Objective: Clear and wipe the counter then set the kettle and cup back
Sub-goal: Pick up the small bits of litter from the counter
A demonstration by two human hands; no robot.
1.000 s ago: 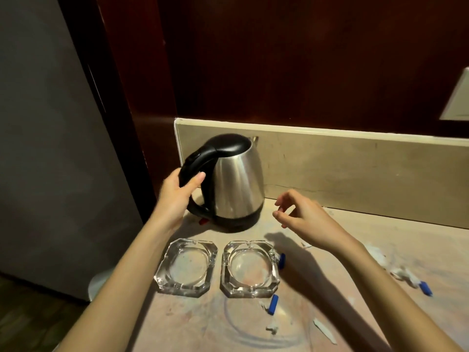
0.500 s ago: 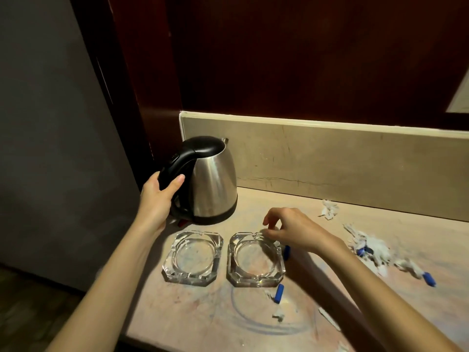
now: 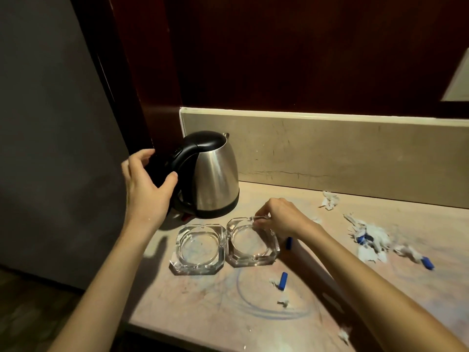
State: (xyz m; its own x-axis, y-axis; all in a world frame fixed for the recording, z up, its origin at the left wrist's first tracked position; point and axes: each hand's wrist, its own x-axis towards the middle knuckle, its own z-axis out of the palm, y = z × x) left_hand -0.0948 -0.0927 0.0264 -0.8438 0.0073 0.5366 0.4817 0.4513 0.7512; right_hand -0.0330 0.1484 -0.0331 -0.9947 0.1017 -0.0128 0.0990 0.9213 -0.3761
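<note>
Steel kettle (image 3: 215,174) — handle between left fingers (image 3: 169,179)

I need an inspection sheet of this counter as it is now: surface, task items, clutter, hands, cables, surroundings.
Surface: counter stained, with a bluish ring mark.
Task items: steel kettle at the back left corner; no cup seen.
Clutter: two glass ashtrays side by side; torn white paper scraps; small blue pieces.
Hands: left hand around the kettle's black handle; right hand pinching the rim of the right ashtray.
Cables: nothing seen.
Surroundings: beige backsplash, dark wood panel above, grey wall at left.
</note>
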